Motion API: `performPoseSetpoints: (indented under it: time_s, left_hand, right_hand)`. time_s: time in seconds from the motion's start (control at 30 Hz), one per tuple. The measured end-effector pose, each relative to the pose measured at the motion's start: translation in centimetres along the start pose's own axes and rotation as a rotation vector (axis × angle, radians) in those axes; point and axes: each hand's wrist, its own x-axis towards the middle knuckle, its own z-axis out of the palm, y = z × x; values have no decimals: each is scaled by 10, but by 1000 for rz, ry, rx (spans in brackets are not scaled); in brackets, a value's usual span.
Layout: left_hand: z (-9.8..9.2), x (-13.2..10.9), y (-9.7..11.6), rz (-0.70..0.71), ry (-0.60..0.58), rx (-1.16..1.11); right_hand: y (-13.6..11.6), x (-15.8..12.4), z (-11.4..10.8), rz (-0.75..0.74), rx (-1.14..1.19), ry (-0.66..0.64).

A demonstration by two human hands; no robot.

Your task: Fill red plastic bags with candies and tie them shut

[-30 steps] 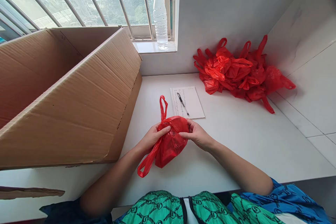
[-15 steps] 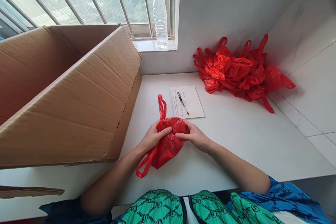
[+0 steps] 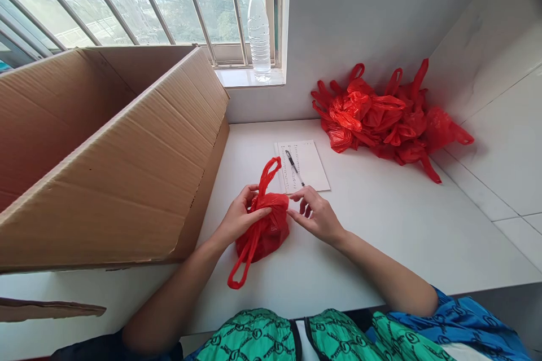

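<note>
A red plastic bag (image 3: 271, 231), bunched round something hidden inside, is held just above the white table near its front. My left hand (image 3: 243, 214) grips its left side, thumb across the top. One bag handle loops up toward the notebook, the other hangs down toward me. My right hand (image 3: 315, 214) is at the bag's right edge, thumb and index finger apart, the other fingers curled. The fingertips are at or just off the plastic; whether they touch it I cannot tell.
A large cardboard box (image 3: 127, 180) stands open on the left. Behind the bag lies a notebook (image 3: 313, 166) with a pen (image 3: 294, 166) on it. Several red bags (image 3: 381, 118) are heaped at the back right. A water bottle (image 3: 259, 39) stands on the windowsill (image 3: 228, 77).
My right hand has come away from the bag's top to its right edge, its fingers parting. The bag has gathered narrower in my left hand, and its upper handle has swung right.
</note>
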Motion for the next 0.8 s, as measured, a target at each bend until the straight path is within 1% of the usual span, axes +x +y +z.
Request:
performPoseSetpoints:
  time_s: [0.07,0.13,0.2,0.27,0.3,0.33,0.43,0.5,0.57,0.6,0.67,0.73,0.8]
  left_hand:
    - [-1,-1,1,-36,-42,-127]
    - [-3,-1,2,-103,-112,-212]
    - [-7,0,0,-128,-188,-178]
    - [-10,3,-3,-85,-216,-53]
    - [-11,5,-6,-52,-194,28]
    - [-11,6,-8,-23,-147,119]
    - [-11,7,-14,56,51,422]
    - [-8,4,-14,158,181,569]
    - [-2,-1,-12,306,268,645]
    - [3,-3,-12,380,280,681]
    - [12,-8,-15,480,219,802]
    - [22,-11,-24,514,126,972]
    - [29,-13,-36,503,85,1117]
  right_hand:
    - [-1,-3,7,-64,-23,2]
    - [-1,-4,12,-91,-68,-47]
    - [2,-4,14,-71,-119,-129]
    - [6,-3,11,-40,-148,-197]
    - [8,-2,8,-29,-156,-213]
    - [9,-1,5,-21,-164,-221]
    - [8,2,-6,-35,-220,-192]
    - [4,2,-8,-102,-279,-135]
    - [0,1,-3,-199,-330,-55]
    - [-2,0,1,-243,-351,-31]
    - [-1,-3,14,-293,-401,-36]
    - [4,-7,29,-295,-473,-98]
    - [11,-12,41,-269,-549,-152]
